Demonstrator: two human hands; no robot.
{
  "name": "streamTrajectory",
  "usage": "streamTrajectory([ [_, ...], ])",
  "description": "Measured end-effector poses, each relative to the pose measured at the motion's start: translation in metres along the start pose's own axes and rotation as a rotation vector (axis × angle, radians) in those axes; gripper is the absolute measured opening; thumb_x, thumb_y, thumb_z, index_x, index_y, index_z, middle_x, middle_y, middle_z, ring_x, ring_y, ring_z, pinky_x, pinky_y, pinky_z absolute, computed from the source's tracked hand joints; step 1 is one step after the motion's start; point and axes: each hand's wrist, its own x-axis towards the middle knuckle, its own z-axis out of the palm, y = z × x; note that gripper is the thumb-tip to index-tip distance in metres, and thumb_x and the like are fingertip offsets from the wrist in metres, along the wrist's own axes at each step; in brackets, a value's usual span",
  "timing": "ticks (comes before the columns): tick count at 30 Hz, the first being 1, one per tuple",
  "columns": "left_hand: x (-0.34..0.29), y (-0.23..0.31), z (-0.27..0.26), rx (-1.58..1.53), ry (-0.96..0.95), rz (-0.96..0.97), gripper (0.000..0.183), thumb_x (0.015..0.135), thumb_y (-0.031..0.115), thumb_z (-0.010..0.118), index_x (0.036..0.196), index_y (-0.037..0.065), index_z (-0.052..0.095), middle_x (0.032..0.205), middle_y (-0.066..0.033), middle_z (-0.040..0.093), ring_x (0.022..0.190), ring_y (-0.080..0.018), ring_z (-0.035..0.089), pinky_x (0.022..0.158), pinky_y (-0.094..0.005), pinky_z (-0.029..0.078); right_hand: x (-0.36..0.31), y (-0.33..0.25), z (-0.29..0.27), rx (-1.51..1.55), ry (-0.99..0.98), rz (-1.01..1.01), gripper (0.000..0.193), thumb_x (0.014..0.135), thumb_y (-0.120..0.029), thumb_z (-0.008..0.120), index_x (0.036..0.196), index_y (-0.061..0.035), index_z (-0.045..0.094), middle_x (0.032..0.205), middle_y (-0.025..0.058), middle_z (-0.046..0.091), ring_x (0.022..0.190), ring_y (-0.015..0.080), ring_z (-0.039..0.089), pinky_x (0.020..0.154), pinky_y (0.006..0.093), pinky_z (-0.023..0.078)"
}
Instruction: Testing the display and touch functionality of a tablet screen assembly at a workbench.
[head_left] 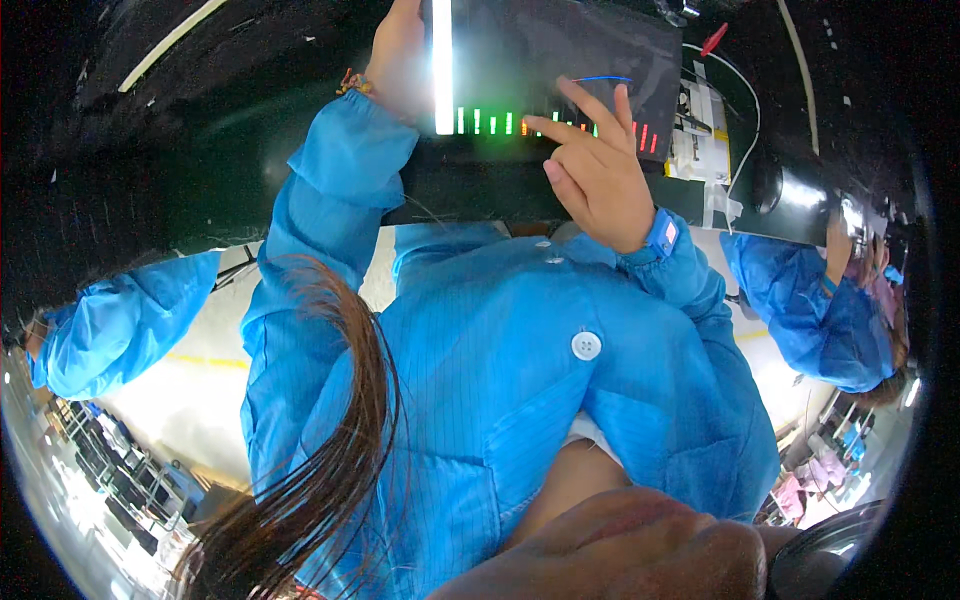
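Note:
A flat black sheet or panel [640,45] lies on the dark green work surface [480,185]. Along its near edge runs a row of small lit bars [492,125], mostly green, with some orange and red. A tall, glaring white light strip [443,70] stands at the left end of the row. Beside that strip is my left hand [395,55], its fingers lost in glare and past the upper edge. Over the panel's right half, my right hand [598,175] has its fingers spread, fingertips at the lit bars and near a thin blue line [606,78]. Contact cannot be made out.
Right of the panel, a yellow-and-white piece [712,158] is taped down, with a white cable [750,85] curving past it. A red clip-like thing [714,40] lies farther back. Dark rounded object [768,182] at right. Co-workers' blue sleeves show at left [130,330] and right [805,320].

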Motion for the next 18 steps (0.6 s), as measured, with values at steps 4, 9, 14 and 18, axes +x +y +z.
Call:
streamTrajectory([
  [4,0.0,-0.001,-0.003,-0.01,0.015,0.008,0.056,0.094,0.047,0.035,0.105,-0.002,0.06,0.102,-0.0168,0.064,0.093,-0.0274,0.062,0.088,-0.0365,0.047,0.002,-0.001,0.006,0.022,-0.013,-0.026,0.011,0.081,-0.014,0.061,0.088,-0.006,0.063,0.111,0.003,0.061,0.127,0.0284,0.039,0.109,0.0564,0.013],
  [9,0.001,0.001,-0.008,-0.081,-0.054,-0.001,0.056,0.094,0.048,0.035,0.105,-0.001,0.06,0.1,-0.0154,0.065,0.089,-0.0263,0.063,0.085,-0.0356,0.048,0.007,-0.003,0.011,-0.026,-0.081,-0.073,0.015,0.081,-0.016,0.061,0.093,-0.0064,0.063,0.111,0.0033,0.061,0.128,0.0274,0.038,0.109,0.0546,0.013],
  [14,0.0,0.001,0.009,0.074,0.073,0.026,0.057,0.094,0.049,0.033,0.104,0.0,0.06,0.098,-0.0136,0.065,0.087,-0.0254,0.063,0.082,-0.0347,0.049,0.041,0.008,-0.008,-0.167,0.028,-0.141,0.013,0.081,-0.018,0.06,0.09,-0.009,0.062,0.109,0.0037,0.061,0.122,0.0272,0.043,0.106,0.0516,0.021],
  [18,0.006,-0.002,-0.021,-0.02,-0.138,0.026,0.055,0.094,0.049,0.032,0.106,0.002,0.059,0.099,-0.0128,0.065,0.089,-0.0247,0.063,0.084,-0.0341,0.049,0.109,0.018,-0.005,-0.17,0.448,-0.209,0.016,0.077,-0.01,0.06,0.091,-0.0044,0.055,0.085,0.0111,0.061,0.094,0.0254,0.057,0.092,0.0481,0.04],
])
